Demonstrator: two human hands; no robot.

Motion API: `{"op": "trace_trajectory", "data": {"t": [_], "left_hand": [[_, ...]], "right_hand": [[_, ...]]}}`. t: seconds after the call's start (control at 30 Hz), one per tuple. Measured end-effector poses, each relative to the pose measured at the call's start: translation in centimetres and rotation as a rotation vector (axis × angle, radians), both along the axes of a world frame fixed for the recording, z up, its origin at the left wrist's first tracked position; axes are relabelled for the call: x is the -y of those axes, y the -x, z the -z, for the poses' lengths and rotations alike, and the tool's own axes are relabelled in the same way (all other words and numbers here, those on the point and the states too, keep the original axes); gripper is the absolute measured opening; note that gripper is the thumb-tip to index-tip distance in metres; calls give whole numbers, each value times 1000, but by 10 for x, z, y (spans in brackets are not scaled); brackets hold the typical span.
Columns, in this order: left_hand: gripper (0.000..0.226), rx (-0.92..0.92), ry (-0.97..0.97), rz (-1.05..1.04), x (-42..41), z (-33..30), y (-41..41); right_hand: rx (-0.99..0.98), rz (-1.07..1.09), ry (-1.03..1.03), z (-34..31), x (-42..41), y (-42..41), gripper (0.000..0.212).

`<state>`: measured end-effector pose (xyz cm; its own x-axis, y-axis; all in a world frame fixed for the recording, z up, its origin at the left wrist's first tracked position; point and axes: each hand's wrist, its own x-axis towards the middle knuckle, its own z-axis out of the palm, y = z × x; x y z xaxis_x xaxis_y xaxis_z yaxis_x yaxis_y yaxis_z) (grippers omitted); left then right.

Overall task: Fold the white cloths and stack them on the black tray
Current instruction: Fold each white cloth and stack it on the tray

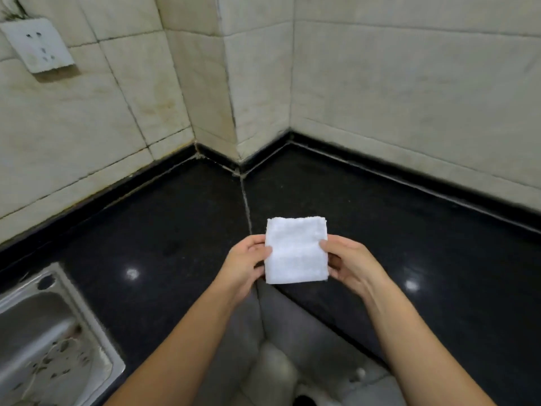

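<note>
A white cloth [295,249], folded into a small thick square, is held above the front corner of the black counter [175,235]. My left hand [244,265] pinches its left edge, thumb on top. My right hand [348,265] pinches its right edge the same way. The cloth is level and faces up at me. No black tray is in view.
A steel sink [44,332] with debris in its basin sits at the lower left. Beige tiled walls meet in a corner behind the counter, with a wall socket [38,45] at the upper left. The floor shows below the counter's front corner.
</note>
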<state>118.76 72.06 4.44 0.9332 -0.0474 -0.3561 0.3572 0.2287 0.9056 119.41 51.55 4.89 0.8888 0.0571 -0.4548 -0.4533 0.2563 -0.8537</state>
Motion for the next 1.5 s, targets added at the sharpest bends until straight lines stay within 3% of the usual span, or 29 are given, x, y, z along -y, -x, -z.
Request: {"op": "trace_trajectory", "data": {"t": [0.37, 0.63, 0.8, 1.07, 1.27, 1.5], "left_hand": [[20, 31, -46, 703, 166, -9, 130], [22, 111, -84, 1158, 359, -25, 294], [19, 124, -17, 1340, 491, -32, 425], [16, 77, 19, 1440, 642, -46, 568], [13, 153, -31, 1413, 741, -50, 582], [8, 310, 62, 1310, 884, -80, 580]], "right_hand": [[-4, 641, 147, -6, 130, 257, 17], [-23, 1058, 223, -13, 255, 474, 17], [-27, 1269, 262, -26, 351, 622, 15], [-84, 1391, 360, -50, 478, 765, 14], [-21, 1370, 298, -55, 575, 780, 14], [102, 1338, 431, -88, 724, 770, 13]]}}
